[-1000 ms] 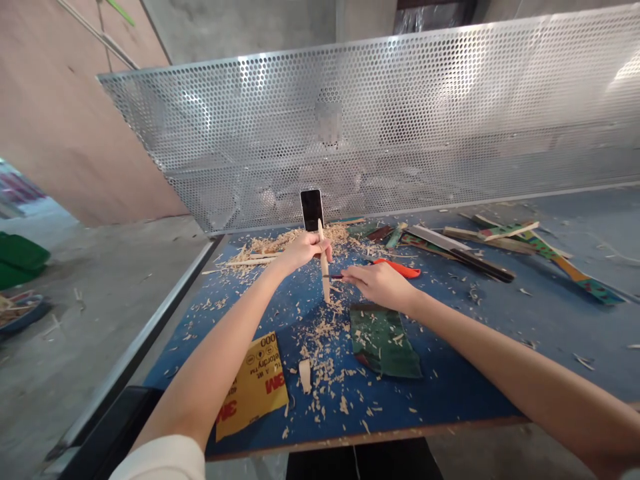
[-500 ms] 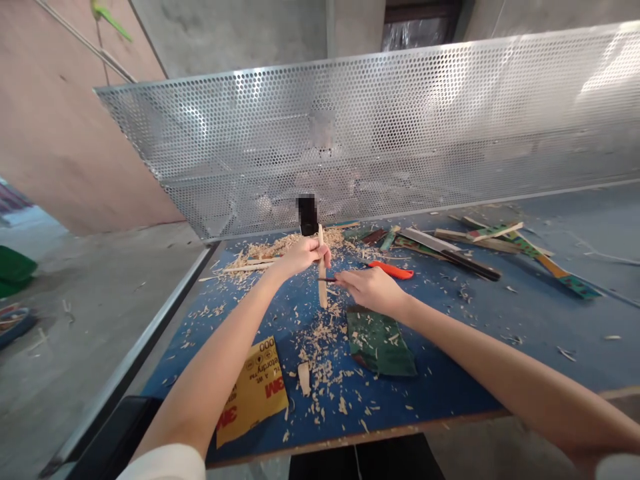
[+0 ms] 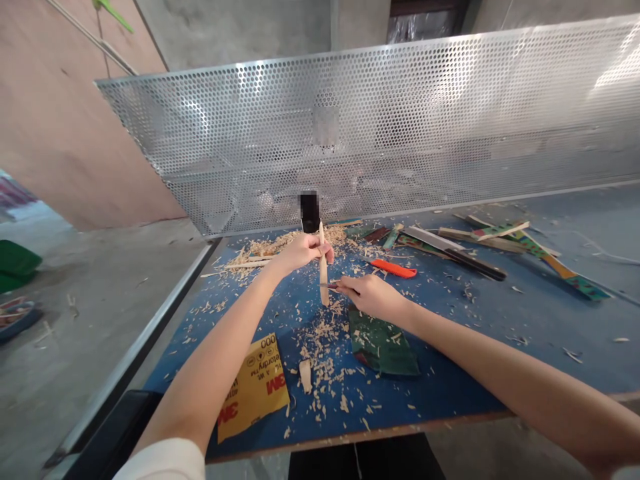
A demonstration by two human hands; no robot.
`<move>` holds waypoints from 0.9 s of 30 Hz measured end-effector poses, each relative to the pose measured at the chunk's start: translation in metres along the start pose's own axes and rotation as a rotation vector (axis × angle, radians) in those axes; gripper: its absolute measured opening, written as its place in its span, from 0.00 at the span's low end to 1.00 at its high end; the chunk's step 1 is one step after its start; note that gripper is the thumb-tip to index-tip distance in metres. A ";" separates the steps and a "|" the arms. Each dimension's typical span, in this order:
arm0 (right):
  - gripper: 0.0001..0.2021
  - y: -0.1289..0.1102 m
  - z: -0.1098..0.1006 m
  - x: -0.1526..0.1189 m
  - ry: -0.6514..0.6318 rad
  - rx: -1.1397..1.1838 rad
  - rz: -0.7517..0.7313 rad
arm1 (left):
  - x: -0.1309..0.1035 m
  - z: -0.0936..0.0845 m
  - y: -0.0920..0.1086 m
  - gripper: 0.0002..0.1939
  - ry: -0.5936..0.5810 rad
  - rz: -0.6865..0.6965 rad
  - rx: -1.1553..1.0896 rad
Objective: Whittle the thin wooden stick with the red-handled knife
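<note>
My left hand [image 3: 301, 253] is closed around the upper part of a pale wooden stick [image 3: 324, 277], which stands nearly upright over the blue table and narrows to a point at its top. In my right hand [image 3: 373, 295] is a small knife [image 3: 330, 285], its handle mostly hidden by my fingers. The blade lies across the lower part of the stick. Wood shavings [image 3: 325, 347] are scattered below both hands. Just beyond my right hand lies an orange utility knife [image 3: 394, 268].
Yellow sandpaper [image 3: 257, 387] and a dark green sheet [image 3: 383, 343] lie on the blue table [image 3: 450, 393]. A saw [image 3: 450, 250] and painted wood strips [image 3: 560, 267] are at the right. A black phone-like object [image 3: 310, 212] stands before the perforated metal screen [image 3: 400, 127].
The knife blade has slipped slightly down along the stick and its angle has changed a little. My left hand keeps its hold on the stick. The whole view has shifted slightly.
</note>
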State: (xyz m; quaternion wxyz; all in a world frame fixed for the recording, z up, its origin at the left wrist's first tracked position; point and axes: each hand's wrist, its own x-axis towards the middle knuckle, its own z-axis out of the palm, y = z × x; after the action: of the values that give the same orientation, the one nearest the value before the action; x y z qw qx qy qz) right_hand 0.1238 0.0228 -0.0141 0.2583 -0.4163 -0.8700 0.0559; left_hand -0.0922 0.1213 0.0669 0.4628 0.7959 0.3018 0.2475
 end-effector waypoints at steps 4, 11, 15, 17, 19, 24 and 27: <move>0.16 0.000 0.002 -0.001 0.001 -0.101 -0.042 | 0.000 0.013 0.009 0.25 0.047 -0.012 -0.414; 0.15 -0.016 -0.006 -0.003 -0.080 -0.363 -0.006 | 0.011 0.048 0.015 0.30 0.259 -0.036 -0.533; 0.17 -0.023 -0.013 -0.004 -0.125 -0.433 -0.021 | 0.010 0.059 0.019 0.29 0.517 0.014 -0.495; 0.18 -0.019 -0.014 -0.004 -0.134 -0.449 -0.050 | 0.005 0.060 0.022 0.29 0.464 0.057 -0.413; 0.17 -0.013 -0.014 -0.003 -0.130 -0.447 -0.079 | 0.000 0.059 0.022 0.30 0.363 0.104 -0.312; 0.20 -0.011 -0.009 -0.003 -0.132 -0.448 -0.109 | -0.001 0.057 0.012 0.35 0.289 0.158 -0.415; 0.23 -0.018 -0.007 -0.004 -0.142 -0.475 -0.066 | 0.004 0.060 0.009 0.34 0.348 0.125 -0.527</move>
State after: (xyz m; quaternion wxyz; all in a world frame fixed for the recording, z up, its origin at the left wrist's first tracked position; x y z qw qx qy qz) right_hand 0.1173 0.0074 -0.0039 0.0933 -0.4315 -0.8879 -0.1294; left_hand -0.0469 0.0861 0.0482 0.5786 0.6113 0.2525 0.4773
